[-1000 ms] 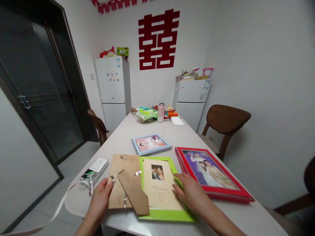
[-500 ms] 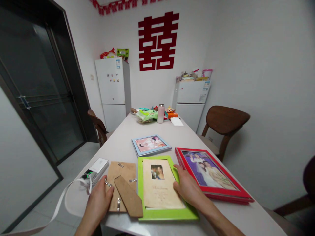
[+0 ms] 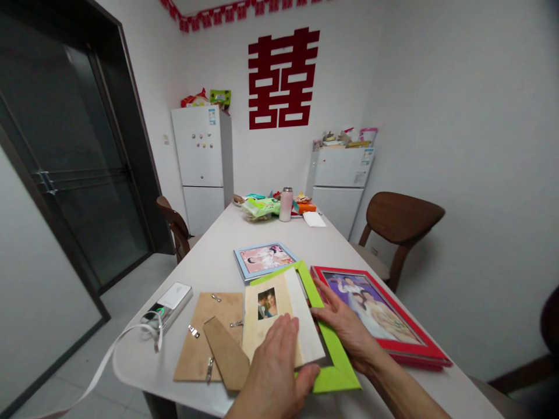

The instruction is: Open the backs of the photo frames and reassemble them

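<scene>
My right hand point(image 3: 347, 326) grips the right side of a lime-green picture frame point(image 3: 338, 349), which is tilted up at that side. My left hand point(image 3: 279, 361) lies with its fingers flat on a cream printed sheet point(image 3: 254, 343) bearing a small photo. This sheet sits shifted to the left over the frame, and a white sheet point(image 3: 305, 326) shows beneath it. To the left, a brown backing board point(image 3: 190, 361) with metal clips and a stand leg point(image 3: 225, 352) lies on the table, partly under the sheet's edge.
A red picture frame point(image 3: 393, 349) lies at the right, a light-blue one point(image 3: 243, 267) behind the green frame. A white device point(image 3: 174, 295) with a strap is at the left. A pink bottle point(image 3: 286, 205) and packets point(image 3: 262, 208) stand far back. Chairs point(image 3: 399, 218) flank the table.
My left hand has moved from the backing board onto the printed sheet. The sheet has slid left in the green frame, whose right side has lifted in my right hand.
</scene>
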{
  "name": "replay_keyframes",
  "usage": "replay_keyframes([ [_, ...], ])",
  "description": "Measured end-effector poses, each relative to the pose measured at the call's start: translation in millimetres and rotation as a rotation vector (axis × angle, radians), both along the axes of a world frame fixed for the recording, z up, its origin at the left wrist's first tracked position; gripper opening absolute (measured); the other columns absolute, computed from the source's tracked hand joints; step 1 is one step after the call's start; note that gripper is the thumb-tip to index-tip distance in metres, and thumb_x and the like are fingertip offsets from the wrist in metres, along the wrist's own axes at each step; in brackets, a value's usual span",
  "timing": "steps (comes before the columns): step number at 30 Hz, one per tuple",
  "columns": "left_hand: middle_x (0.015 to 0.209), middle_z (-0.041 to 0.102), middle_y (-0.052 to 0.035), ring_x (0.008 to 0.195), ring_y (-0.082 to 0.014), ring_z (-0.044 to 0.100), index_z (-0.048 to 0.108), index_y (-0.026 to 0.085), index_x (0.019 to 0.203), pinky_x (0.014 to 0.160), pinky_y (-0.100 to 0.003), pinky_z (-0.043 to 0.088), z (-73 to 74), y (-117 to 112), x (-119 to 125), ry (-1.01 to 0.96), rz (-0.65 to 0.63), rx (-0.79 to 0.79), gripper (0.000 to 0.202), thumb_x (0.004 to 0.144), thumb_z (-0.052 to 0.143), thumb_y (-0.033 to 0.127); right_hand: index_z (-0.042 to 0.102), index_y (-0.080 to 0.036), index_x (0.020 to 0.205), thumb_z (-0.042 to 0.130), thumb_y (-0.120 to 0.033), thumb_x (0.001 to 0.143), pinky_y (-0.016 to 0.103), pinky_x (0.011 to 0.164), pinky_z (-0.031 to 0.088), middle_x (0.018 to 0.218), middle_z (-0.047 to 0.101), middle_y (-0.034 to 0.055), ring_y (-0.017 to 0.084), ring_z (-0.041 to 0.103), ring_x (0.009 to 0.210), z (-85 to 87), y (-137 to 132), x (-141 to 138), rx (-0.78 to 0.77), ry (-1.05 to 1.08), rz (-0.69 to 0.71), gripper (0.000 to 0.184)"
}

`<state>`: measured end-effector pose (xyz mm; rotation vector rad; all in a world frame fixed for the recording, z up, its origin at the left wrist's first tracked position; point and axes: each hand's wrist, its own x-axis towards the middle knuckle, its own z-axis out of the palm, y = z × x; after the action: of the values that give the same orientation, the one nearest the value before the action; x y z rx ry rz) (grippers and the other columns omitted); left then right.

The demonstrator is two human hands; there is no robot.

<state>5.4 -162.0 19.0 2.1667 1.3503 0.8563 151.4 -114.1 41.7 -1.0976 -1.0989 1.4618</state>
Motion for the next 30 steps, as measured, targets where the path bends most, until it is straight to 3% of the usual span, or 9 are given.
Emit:
replay_keyframes([
  [5,0.121,0.048,-0.0119,0.113,-0.0206,0.042,0.041,0.009,0.120,0.095,-0.031,0.035,4.6,0.2,-6.2,0.116,-0.025,0.157,0.043,0.077,0.034,0.015,0.016,-0.023,0.130,0.055,-0.022,0.062,0.022,0.047,0.044,0.083,0.061,0.0022,0.010,0.055,0.050,-6.1,9.5,1.7,0.001,-0.013,-0.033,0.078],
  [9,0.112,0.056,-0.0109,0.098,-0.0192,0.054,0.040,0.010,0.119,0.087,-0.029,0.041,15.2,4.7,-35.7,-0.078,0.255,0.251,0.043,0.077,0.033,0.014,0.014,-0.019,0.131,0.050,-0.019,0.064,0.025,0.051,0.046,0.093,0.059,0.0061,0.013,0.059,0.061,-20.7,18.0,7.1,0.012,-0.230,-0.053,0.076],
  [13,0.092,0.063,-0.0054,0.073,-0.0174,0.062,0.038,0.016,0.118,0.066,-0.028,0.049,15.2,14.1,-73.0,-0.447,0.590,0.047,0.046,0.073,0.042,0.020,0.025,-0.009,0.127,0.043,-0.016,0.064,0.033,0.077,0.044,0.111,0.053,0.0136,0.020,0.056,0.090,-33.5,22.4,12.0,0.153,-0.734,-0.060,0.066],
  [17,0.104,0.059,-0.0064,0.088,-0.0163,0.059,0.034,0.018,0.117,0.075,-0.027,0.048,-8.1,20.7,-96.0,-0.889,0.560,-0.140,0.050,0.069,0.043,0.014,0.036,-0.006,0.122,0.039,-0.012,0.066,0.033,0.093,0.032,0.119,0.047,0.0158,0.021,0.045,0.108,-44.9,23.3,9.7,0.274,-1.107,-0.031,0.056],
  [20,0.111,0.055,-0.0088,0.091,-0.0171,0.058,0.035,0.018,0.115,0.079,-0.031,0.047,-21.6,21.3,-99.7,-1.027,0.587,-0.216,0.048,0.068,0.043,0.011,0.042,-0.005,0.118,0.042,-0.013,0.067,0.034,0.095,0.028,0.122,0.042,0.0169,0.023,0.038,0.114,-50.8,18.2,3.0,0.369,-1.218,-0.077,0.052],
  [22,0.113,0.053,-0.0094,0.093,-0.0180,0.057,0.037,0.018,0.113,0.080,-0.032,0.046,-23.6,21.2,-98.2,-1.053,0.610,-0.220,0.045,0.069,0.043,0.011,0.048,-0.006,0.113,0.045,-0.018,0.068,0.037,0.097,0.026,0.127,0.037,0.0169,0.026,0.032,0.117,-51.1,9.9,-4.5,0.444,-1.193,-0.109,0.047],
  [24,0.113,0.053,-0.0093,0.094,-0.0186,0.057,0.039,0.018,0.111,0.080,-0.032,0.046,-20.7,21.2,-95.1,-1.073,0.611,-0.197,0.042,0.070,0.043,0.012,0.054,-0.010,0.107,0.045,-0.027,0.071,0.037,0.091,0.034,0.119,0.046,0.0149,0.026,0.043,0.108,-48.8,-0.6,-14.9,0.458,-1.042,-0.009,0.041],
  [27,0.113,0.053,-0.0094,0.096,-0.0197,0.056,0.039,0.017,0.109,0.080,-0.031,0.047,-10.7,20.7,-88.2,-1.127,0.571,-0.147,0.039,0.071,0.043,0.016,0.056,-0.013,0.103,0.040,-0.039,0.075,0.032,0.069,0.046,0.090,0.062,0.0100,0.020,0.059,0.076,-44.7,-12.3,-33.6,0.272,-0.681,0.195,0.041],
  [30,0.112,0.053,-0.0094,0.101,-0.0203,0.053,0.039,0.017,0.110,0.083,-0.031,0.045,0.5,17.5,-78.9,-1.170,0.529,-0.096,0.039,0.071,0.046,0.021,0.039,-0.010,0.119,0.040,-0.045,0.074,0.031,0.062,0.047,0.083,0.063,0.0089,0.017,0.060,0.069,-43.4,-12.6,-50.2,0.051,-0.318,0.152,0.057],
])
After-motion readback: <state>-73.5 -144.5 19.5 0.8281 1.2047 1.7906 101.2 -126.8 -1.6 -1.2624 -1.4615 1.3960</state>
